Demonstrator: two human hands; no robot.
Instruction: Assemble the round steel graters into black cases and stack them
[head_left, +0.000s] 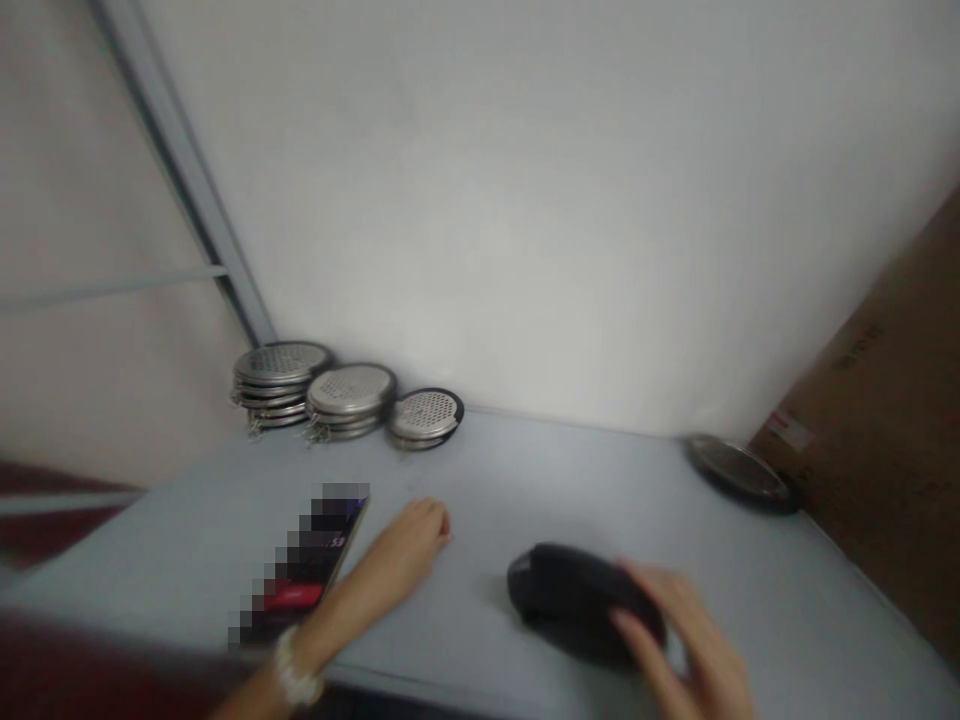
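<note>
In the head view my right hand (686,635) grips the right end of a black oval object (574,600), thumb on the near side and fingers on the far side. The object is blurred, so I cannot tell its exact kind; it is at or just above the grey tabletop (480,640). My left hand (420,530), with a pale band at the wrist, is near the table's middle, its fingers curled in and nothing visible in them. A phone (311,565), partly pixelated, lies beside my left forearm.
Along the back left stand a tall stack (281,365), a middle stack (351,395) and a low stack (426,415) of round perforated metal discs. A dark-rimmed round piece (742,472) lies at the back right by a brown cardboard box (885,420). A white wall (525,220) rises behind.
</note>
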